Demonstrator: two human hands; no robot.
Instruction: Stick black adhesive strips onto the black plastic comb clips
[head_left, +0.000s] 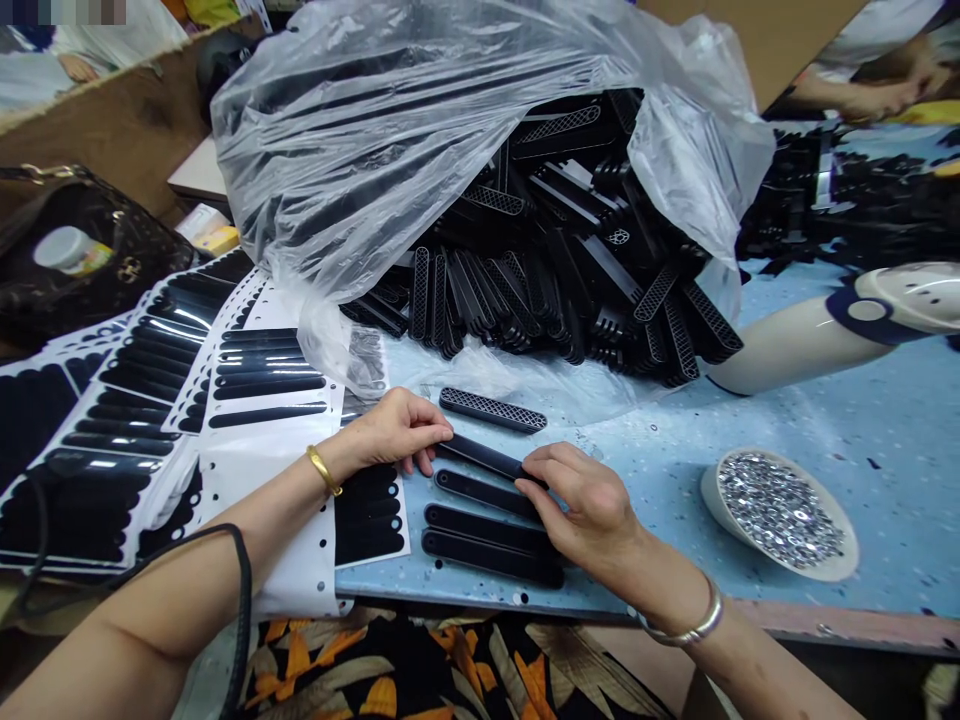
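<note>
Speckled blue tabletop (pixel 750 420) carries the work, with a big clear plastic bag (pixel 420 130) slumped open at the back and spilling a heap of black perforated plastic strips (pixel 570 260) toward the person. Both hands meet on one black strip (pixel 484 457) held just above the table: the left hand (pixel 397 432) pinches its left end between thumb and fingertips, and the right hand (pixel 581 500) grips its right end the same way, fingers curled around it. Just below the held strip lie three finished-looking strips (pixel 487 525) in a neat row, smooth-faced and parallel, while one meshed strip (pixel 491 409) lies apart just beyond the hands. To the left, white backing sheets (pixel 255 400) show many long black stickers in place and, nearer the wrist, a sheet with several slots already peeled bare. Judging by this, only a handful of pieces are done and the heap in the bag is almost entirely left. A shallow bowl of rhinestones (pixel 780 510) sits to the right, near a white lamp-like device (pixel 825 330); a handbag (pixel 82 250) rests far left, and another person's arms (pixel 870 90) work at the far right corner.
</note>
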